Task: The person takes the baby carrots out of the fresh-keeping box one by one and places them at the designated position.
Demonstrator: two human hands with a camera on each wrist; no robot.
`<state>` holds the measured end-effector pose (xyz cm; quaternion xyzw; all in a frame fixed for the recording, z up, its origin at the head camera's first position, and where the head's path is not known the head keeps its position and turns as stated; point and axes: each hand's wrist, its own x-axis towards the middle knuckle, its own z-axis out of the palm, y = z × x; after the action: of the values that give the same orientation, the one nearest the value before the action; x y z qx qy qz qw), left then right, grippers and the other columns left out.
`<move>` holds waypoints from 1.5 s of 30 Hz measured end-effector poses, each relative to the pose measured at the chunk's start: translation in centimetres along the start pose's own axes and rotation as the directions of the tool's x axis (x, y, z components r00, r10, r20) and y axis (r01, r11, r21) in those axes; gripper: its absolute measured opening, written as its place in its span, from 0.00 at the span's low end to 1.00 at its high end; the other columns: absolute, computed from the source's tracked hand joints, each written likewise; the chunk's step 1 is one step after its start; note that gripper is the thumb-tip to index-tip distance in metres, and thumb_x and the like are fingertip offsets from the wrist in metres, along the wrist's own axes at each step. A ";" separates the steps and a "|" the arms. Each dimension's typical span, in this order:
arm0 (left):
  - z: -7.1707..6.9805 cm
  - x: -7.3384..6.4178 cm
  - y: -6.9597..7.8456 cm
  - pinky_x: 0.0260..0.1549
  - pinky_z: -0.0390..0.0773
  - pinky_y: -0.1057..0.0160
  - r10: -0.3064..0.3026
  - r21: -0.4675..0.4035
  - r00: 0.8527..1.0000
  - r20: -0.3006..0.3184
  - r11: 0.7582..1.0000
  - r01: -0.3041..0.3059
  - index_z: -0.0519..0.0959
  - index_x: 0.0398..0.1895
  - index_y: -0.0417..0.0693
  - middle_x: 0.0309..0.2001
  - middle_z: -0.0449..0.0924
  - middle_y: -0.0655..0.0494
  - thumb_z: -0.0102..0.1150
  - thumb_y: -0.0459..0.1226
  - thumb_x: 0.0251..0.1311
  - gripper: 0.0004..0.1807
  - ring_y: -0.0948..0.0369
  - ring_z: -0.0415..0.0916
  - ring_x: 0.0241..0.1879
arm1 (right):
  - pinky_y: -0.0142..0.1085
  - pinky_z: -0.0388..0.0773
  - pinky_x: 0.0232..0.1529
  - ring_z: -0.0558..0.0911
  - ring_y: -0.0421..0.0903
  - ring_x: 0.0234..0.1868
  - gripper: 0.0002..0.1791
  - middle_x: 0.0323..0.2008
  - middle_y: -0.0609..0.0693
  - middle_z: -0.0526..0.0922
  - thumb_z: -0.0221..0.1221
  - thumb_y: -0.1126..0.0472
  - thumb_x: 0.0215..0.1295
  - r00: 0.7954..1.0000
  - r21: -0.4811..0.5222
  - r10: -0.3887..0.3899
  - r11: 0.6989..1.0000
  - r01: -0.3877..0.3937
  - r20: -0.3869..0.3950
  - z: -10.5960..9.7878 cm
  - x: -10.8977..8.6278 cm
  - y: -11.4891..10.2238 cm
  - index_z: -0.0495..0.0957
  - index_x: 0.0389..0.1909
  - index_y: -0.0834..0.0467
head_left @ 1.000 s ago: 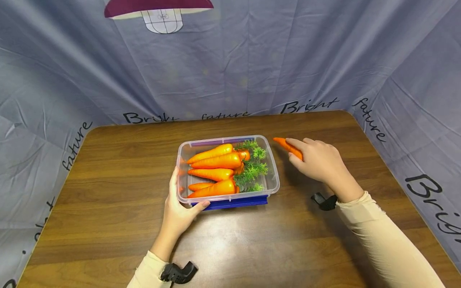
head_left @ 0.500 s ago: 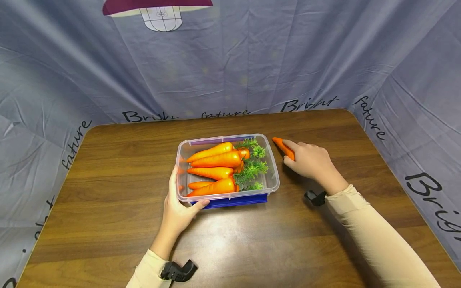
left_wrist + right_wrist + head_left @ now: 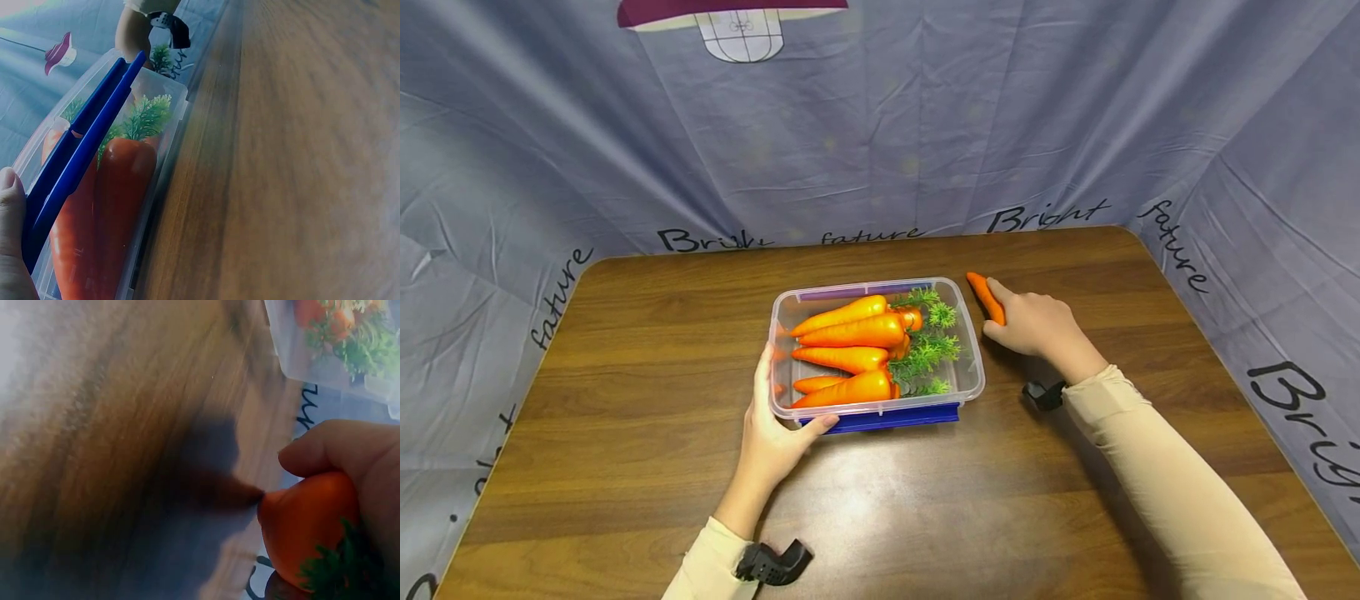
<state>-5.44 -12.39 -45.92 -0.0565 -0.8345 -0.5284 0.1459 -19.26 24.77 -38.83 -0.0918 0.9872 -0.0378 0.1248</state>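
**At least five carrots inside the box, one in hand outside it**

From the head view, we see a clear box (image 3: 964,354) on the wooden table (image 3: 625,350), nearer the far edge than the bottom of our view. Inside it lie at least five carrots (image 3: 850,333), tips toward the box's left edge and greens (image 3: 925,354) bunched at its right. Our left hand (image 3: 778,437) grips the near left corner, fingers along the left wall and thumb at the near side, by the blue clip (image 3: 895,419). Our right hand (image 3: 1037,323) pinches one more carrot (image 3: 987,298) just beside the box's far right corner, outside the rim, its tip toward the table's far edge. So we judge the bulk of the carrots to be in place, with this one unsettled; whether it is going in or coming out, we cannot tell. No lid shows on the box.

From the left wrist, we see our thumb up against the clip and carrots through the wall. The other fingers of that hand are out of sight here.

From the right wrist, our thumb and a finger close round the held carrot near its leafy top (image 3: 344,562). A blurred shadow (image 3: 212,437) falls on the table beside it; we cannot tell whether the carrot touches the wood.
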 end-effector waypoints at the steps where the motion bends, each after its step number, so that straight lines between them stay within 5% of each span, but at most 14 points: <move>1: 0.0 0.0 0.0 0.62 0.70 0.46 0.001 0.001 1.000 0.000 1.000 -0.001 0.45 0.80 0.65 0.75 0.60 0.48 0.83 0.40 0.36 0.69 0.49 0.67 0.68 | 0.49 0.72 0.23 0.81 0.62 0.38 0.44 0.53 0.70 0.80 0.51 0.43 0.64 1.000 0.005 0.002 1.000 -0.002 0.007 0.0 0.1 0.0 0.50 0.79 0.52; 25: 0.1 0.0 -0.1 0.62 0.71 0.47 -0.013 0.003 1.000 0.003 1.000 0.013 0.45 0.80 0.67 0.76 0.59 0.49 0.84 0.41 0.35 0.70 0.50 0.68 0.68 | 0.54 0.77 0.37 0.81 0.68 0.51 0.52 0.59 0.71 0.77 0.45 0.35 0.67 0.991 0.009 0.060 0.998 -0.061 0.120 1.3 1.8 0.3 0.28 0.80 0.51; 34: 0.0 0.0 -0.2 0.62 0.71 0.48 -0.004 -0.001 1.000 -0.011 1.000 0.004 0.46 0.80 0.67 0.75 0.60 0.48 0.84 0.41 0.35 0.70 0.51 0.67 0.68 | 0.64 0.75 0.44 0.72 0.70 0.61 0.57 0.69 0.66 0.68 0.35 0.16 0.58 0.998 -0.032 0.058 0.998 -0.058 -0.017 1.6 1.6 0.9 0.33 0.80 0.44; 40: 0.0 0.0 -0.1 0.62 0.71 0.48 -0.001 0.004 1.000 -0.009 1.000 0.001 0.45 0.80 0.67 0.75 0.60 0.47 0.84 0.41 0.35 0.70 0.49 0.68 0.67 | 0.64 0.72 0.46 0.68 0.69 0.59 0.51 0.68 0.63 0.67 0.37 0.20 0.63 0.987 -0.030 0.001 1.000 -0.005 -0.159 0.8 0.8 1.0 0.47 0.80 0.45; 45: 0.0 0.0 -0.1 0.62 0.72 0.48 -0.003 0.010 1.000 -0.008 1.000 0.003 0.45 0.80 0.68 0.75 0.60 0.48 0.84 0.42 0.35 0.70 0.49 0.68 0.67 | 0.62 0.71 0.48 0.70 0.66 0.55 0.43 0.62 0.59 0.71 0.39 0.24 0.67 0.955 -0.018 -0.078 0.997 0.076 -0.286 -1.3 -0.1 -0.5 0.56 0.77 0.43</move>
<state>-5.50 -12.40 -46.00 -0.0526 -0.8366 -0.5247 0.1485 -19.46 24.37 -37.46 -0.1242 0.9907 -0.0521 -0.0214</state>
